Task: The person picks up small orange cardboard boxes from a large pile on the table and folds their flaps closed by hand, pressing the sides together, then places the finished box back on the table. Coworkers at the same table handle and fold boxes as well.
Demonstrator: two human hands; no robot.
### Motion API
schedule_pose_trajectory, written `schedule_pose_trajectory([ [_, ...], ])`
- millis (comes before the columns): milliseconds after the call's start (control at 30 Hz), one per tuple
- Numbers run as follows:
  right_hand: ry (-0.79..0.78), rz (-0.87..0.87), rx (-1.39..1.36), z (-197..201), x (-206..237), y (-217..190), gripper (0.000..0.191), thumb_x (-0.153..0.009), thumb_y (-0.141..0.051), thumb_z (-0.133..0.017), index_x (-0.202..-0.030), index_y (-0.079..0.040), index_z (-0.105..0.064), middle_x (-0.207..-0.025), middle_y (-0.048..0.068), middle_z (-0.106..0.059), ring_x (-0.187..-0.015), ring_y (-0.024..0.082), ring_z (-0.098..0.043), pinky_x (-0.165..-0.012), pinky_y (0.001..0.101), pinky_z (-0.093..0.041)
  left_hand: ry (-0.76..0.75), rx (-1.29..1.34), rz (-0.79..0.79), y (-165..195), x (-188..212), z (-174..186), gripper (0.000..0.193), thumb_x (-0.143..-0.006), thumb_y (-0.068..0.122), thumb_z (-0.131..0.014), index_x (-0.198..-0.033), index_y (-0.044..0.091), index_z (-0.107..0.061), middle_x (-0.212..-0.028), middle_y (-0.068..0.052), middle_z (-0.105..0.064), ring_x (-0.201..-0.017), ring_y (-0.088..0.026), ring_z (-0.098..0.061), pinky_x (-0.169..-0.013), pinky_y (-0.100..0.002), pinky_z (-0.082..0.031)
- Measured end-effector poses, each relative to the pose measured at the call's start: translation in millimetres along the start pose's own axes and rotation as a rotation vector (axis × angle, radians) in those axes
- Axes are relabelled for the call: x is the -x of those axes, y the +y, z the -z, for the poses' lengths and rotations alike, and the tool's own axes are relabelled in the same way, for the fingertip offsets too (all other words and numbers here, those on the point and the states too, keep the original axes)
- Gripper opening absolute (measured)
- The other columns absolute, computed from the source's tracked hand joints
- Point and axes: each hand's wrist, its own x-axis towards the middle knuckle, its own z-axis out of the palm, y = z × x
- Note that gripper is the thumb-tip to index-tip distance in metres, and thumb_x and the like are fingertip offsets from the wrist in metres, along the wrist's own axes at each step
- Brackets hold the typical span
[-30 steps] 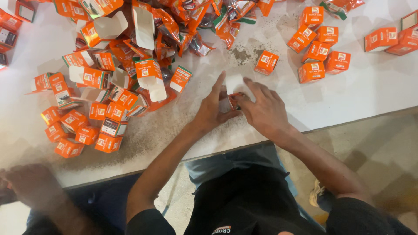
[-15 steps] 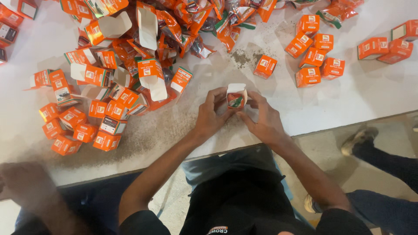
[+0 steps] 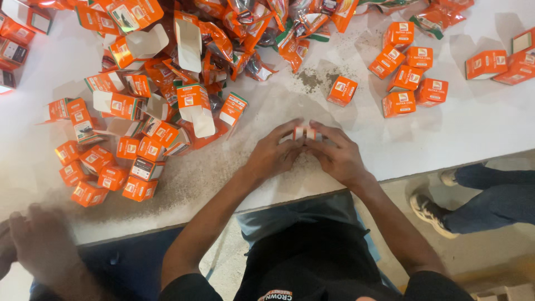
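Note:
My left hand [image 3: 274,154] and my right hand [image 3: 336,154] meet over the white table [image 3: 479,134], both gripping one small orange carton [image 3: 305,133] between the fingertips. Most of that carton is hidden by my fingers; only its white and orange top edge shows. A single shut orange carton [image 3: 341,91] lies just beyond my right hand. To the left of my left hand is a heap of open orange cartons [image 3: 184,106] with white flaps up.
Several shut orange cartons [image 3: 409,78] sit in a group at the back right, two more [image 3: 501,64] at the far right. Orange foil pouches [image 3: 262,33] are piled at the back. Another person's hand [image 3: 42,245] rests at the lower left; someone's legs and shoes [image 3: 462,195] stand on the right.
The carton's white flap stood open between my hands half a second ago; now my fingers are folded over it and the flap no longer shows. The legs on the right have stepped further in.

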Motion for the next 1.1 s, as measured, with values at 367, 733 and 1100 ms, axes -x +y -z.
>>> schedule_pose_trajectory([
  [367,-0.090,-0.035,-0.136,20.4,-9.1,-1.8,0.031,-0.082,-0.010,-0.084,-0.109,-0.007,-0.068,-0.124,0.009,-0.071,-0.113,0.031,-0.070,-0.095,0.0401,-0.057,-0.066,0.028,-0.133,12.5,-16.0,33.2,0.041,-0.070,0.012,-0.088,-0.107,0.011,-0.070,-0.117,-0.009,-0.067,-0.125,-0.032,-0.063,-0.100,-0.042,-0.056],
  [733,0.005,-0.087,-0.073,2.0,0.7,-6.1,0.023,-0.092,-0.001,-0.077,-0.113,-0.009,-0.073,-0.127,0.007,-0.072,-0.110,0.027,-0.073,-0.091,0.0357,-0.061,-0.054,0.162,0.015,12.8,-13.7,26.1,0.025,-0.085,0.008,-0.083,-0.107,0.014,-0.073,-0.119,-0.005,-0.072,-0.129,-0.027,-0.068,-0.103,-0.037,-0.060],
  [1100,-0.166,0.034,0.109,21.4,-4.8,-11.4,0.031,-0.080,-0.011,-0.081,-0.110,-0.011,-0.075,-0.133,0.008,-0.065,-0.113,0.029,-0.068,-0.092,0.0390,-0.058,-0.096,-0.028,-0.132,24.9,-17.7,29.9,0.036,-0.089,0.021,-0.088,-0.117,0.013,-0.068,-0.135,-0.005,-0.060,-0.136,-0.028,-0.058,-0.112,-0.040,-0.050],
])
